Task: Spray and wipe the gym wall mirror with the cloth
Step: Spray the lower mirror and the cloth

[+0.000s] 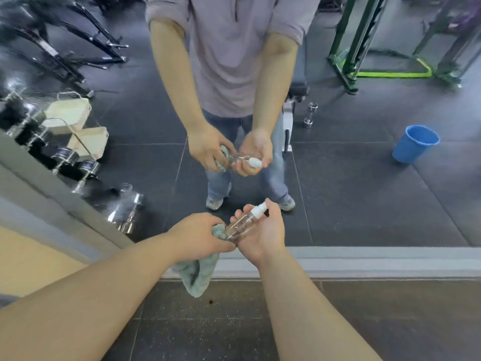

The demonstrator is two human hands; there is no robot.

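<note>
Gripping cloth [197, 277] in left hand [200, 235], palm-up right hand [263, 237] holding spray bottle [243, 224]

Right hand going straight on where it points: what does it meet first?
Most likely the mirror, low near its frame; the right hand holds the spray bottle, whose nozzle may touch first. Depth is unclear.

The spray bottle [240, 225] is clear, glossy plastic, and its cap [257, 210] is smooth white plastic. The cloth [197, 274] is pale green, soft and fuzzy like terry, matt and creased. The mirror [364, 178] is smooth, highly reflective glass, edged on the near side by a matt grey sill [364, 259]. The near floor [208, 334] is dark, speckled, matt, rubber-like tiling. At left, dumbbells [122, 214] show bright chromed metal. Reflected at far right, a bucket [413, 147] looks like smooth blue plastic and a rack [346, 48] like green painted metal.
</note>
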